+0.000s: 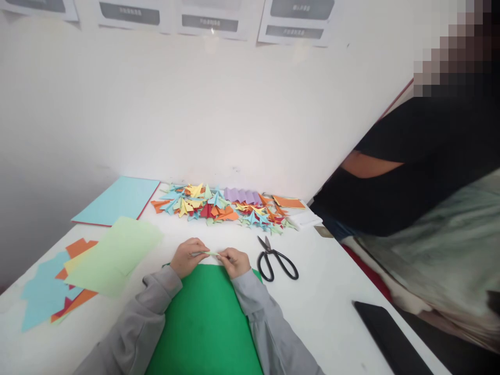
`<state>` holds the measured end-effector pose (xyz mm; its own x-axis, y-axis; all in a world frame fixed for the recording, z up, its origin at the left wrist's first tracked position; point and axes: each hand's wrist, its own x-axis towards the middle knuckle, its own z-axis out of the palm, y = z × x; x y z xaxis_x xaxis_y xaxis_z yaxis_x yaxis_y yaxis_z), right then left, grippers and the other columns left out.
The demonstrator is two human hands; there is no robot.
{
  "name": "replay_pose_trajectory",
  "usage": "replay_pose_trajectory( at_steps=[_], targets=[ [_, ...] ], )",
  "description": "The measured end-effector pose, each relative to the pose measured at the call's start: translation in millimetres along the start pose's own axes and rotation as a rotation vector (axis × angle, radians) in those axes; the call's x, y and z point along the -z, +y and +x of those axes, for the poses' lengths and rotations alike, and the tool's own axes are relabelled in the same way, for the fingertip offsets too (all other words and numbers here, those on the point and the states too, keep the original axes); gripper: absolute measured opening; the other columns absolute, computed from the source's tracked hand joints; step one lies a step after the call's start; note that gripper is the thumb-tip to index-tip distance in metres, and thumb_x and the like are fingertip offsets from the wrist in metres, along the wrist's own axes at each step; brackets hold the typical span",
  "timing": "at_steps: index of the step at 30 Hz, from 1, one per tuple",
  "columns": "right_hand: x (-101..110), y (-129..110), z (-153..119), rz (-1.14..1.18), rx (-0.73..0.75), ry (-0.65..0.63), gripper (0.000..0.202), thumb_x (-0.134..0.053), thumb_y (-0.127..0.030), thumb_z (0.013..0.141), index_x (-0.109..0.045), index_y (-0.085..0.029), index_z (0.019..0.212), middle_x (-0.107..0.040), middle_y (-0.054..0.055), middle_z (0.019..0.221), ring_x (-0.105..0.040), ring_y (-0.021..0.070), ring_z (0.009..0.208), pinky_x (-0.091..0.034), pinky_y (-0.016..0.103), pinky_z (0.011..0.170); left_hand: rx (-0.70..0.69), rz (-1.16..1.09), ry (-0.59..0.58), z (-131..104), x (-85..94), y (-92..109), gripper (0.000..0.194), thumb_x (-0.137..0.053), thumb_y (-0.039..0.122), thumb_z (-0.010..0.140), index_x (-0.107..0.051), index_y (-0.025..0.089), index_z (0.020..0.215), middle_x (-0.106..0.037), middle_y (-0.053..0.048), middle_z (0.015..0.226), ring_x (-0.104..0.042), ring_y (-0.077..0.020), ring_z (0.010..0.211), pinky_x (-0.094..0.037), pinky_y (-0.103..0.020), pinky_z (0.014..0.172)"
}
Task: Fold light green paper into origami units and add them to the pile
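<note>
Between my two hands, a small folded piece of pale green paper point(212, 253) is held just above the table. My left hand point(188, 257) pinches one end of it, and my right hand point(234, 261) pinches the other. Below my hands lies a green mat or sheet point(207, 317). Black-handled scissors point(273, 259) rest on the table right of my right hand, blades slightly apart. Beyond my hands is a pile of small folded paper planes point(213, 205) in several colours. The exact folds of the held paper are too small to tell.
Light green sheets point(117, 255) overlap coloured paper scraps point(45, 286) on the left. A light blue stack point(117, 200) lies at the back left. Pleated purple paper point(242, 196) is by the wall. A black flat object point(386, 333) lies right; another person point(410, 172) stands beyond the table edge.
</note>
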<state>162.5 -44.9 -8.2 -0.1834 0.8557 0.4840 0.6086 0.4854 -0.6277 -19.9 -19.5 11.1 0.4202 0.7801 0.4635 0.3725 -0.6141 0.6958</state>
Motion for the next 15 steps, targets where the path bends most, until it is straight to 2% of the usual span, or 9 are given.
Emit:
replay_pose_trajectory(
  at_steps=[3,6,9,15],
  targets=[
    [-1.5,-1.0,-0.3,-0.006,0.025,0.016,0.014,-0.052,-0.025,0.074,-0.06,-0.015,0.077,-0.06,0.004,0.065,-0.054,0.0136,0.059,-0.044,0.024,0.055,-0.004,0.012,-0.006,-0.2,0.0,1.0,0.013,-0.056,0.025,0.073,-0.065,0.017,0.078,-0.058,-0.003,0.073,-0.053,-0.0122,0.07,-0.043,-0.024,0.065],
    [-4.3,-2.4,-1.3,-0.045,0.138,0.022,0.021,-0.051,-0.026,0.075,-0.057,-0.015,0.091,-0.062,0.007,0.076,-0.056,0.0158,0.07,-0.046,0.026,0.063,-0.034,0.043,-0.025,-0.6,-0.7,2.3,0.014,-0.053,0.026,0.074,-0.064,0.018,0.079,-0.058,-0.003,0.074,-0.053,-0.0123,0.072,-0.043,-0.024,0.066],
    [-6.7,-3.4,-2.2,-0.092,0.21,-0.008,0.019,-0.041,-0.022,0.082,-0.058,-0.017,0.088,-0.063,0.006,0.075,-0.056,0.0149,0.071,-0.046,0.025,0.065,-0.092,0.074,-0.042,-0.6,-2.0,3.4,0.015,-0.051,0.025,0.076,-0.064,0.019,0.079,-0.061,-0.003,0.078,-0.052,-0.0132,0.076,-0.042,-0.026,0.071],
    [-5.9,-5.7,-3.0,-0.159,0.234,-0.084,0.022,-0.036,-0.021,0.083,-0.057,-0.017,0.088,-0.063,0.006,0.076,-0.057,0.0148,0.069,-0.045,0.024,0.063,-0.145,0.191,-0.105,0.1,-3.1,2.6,0.017,-0.049,0.028,0.078,-0.063,0.019,0.078,-0.063,-0.003,0.073,-0.051,-0.0144,0.075,-0.038,-0.028,0.071]
  ],
)
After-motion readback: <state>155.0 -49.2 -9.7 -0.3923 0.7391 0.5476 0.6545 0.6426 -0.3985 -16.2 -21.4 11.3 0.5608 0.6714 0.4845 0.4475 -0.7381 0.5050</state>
